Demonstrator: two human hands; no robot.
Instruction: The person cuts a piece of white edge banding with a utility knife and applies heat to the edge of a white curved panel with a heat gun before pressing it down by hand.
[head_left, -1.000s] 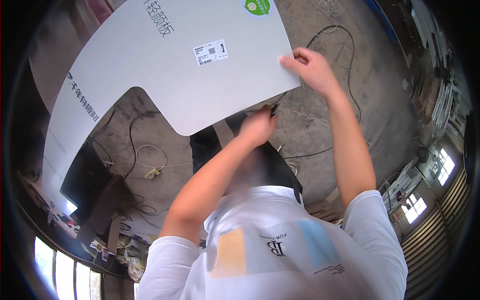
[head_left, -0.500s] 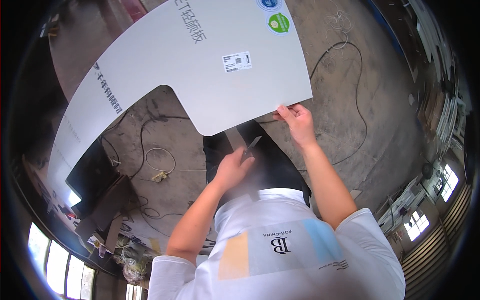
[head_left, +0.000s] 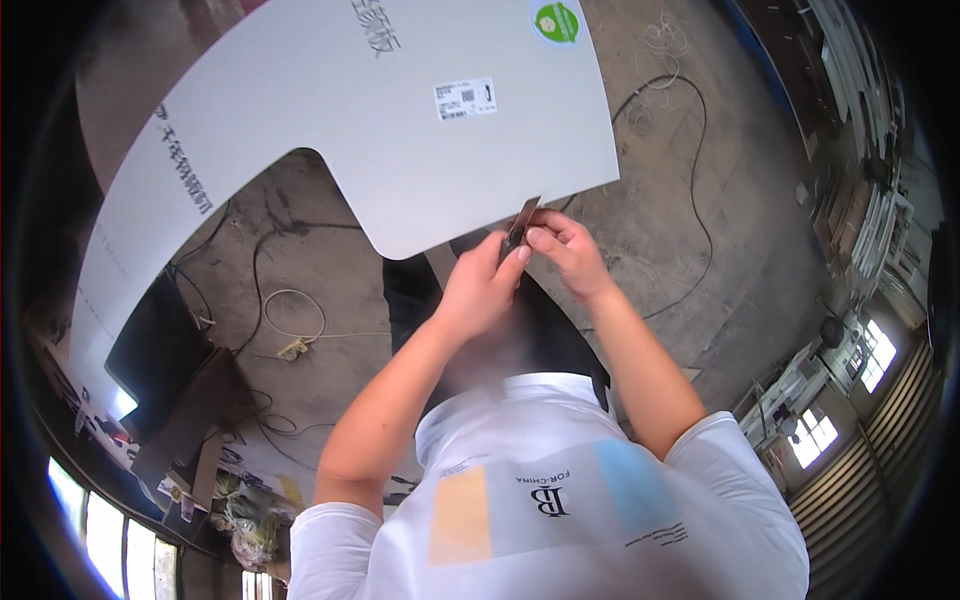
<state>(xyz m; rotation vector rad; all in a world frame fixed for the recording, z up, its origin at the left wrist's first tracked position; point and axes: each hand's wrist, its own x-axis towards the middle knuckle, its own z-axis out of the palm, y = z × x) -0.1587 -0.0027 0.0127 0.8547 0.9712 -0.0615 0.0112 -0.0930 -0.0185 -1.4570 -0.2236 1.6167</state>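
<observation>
A utility knife [head_left: 521, 219] points upward in my left hand [head_left: 480, 285], its flat blade showing above the fist. My right hand [head_left: 572, 255] is right beside it, thumb and bent fingers closed against the knife near the base of the blade. Just beyond both hands is the lower edge of a large light-grey panel [head_left: 440, 170], and the blade tip overlaps that edge in view. The panel has a wide curved cut-out on its left, printed lettering, a white label [head_left: 465, 99] and a round green sticker [head_left: 556, 22]. What supports the panel is mostly hidden.
Dark cables [head_left: 705, 190] and a loop of pale cord [head_left: 295, 314] lie on the grey concrete floor. A dark box-like object [head_left: 200, 390] stands at the left under the panel's narrow end. Stacked boards and strips [head_left: 870, 240] line the right side.
My right hand has left the panel's edge and moved left to the knife. My left hand has risen with the knife to meet it. The panel appears slightly farther up and left in view.
</observation>
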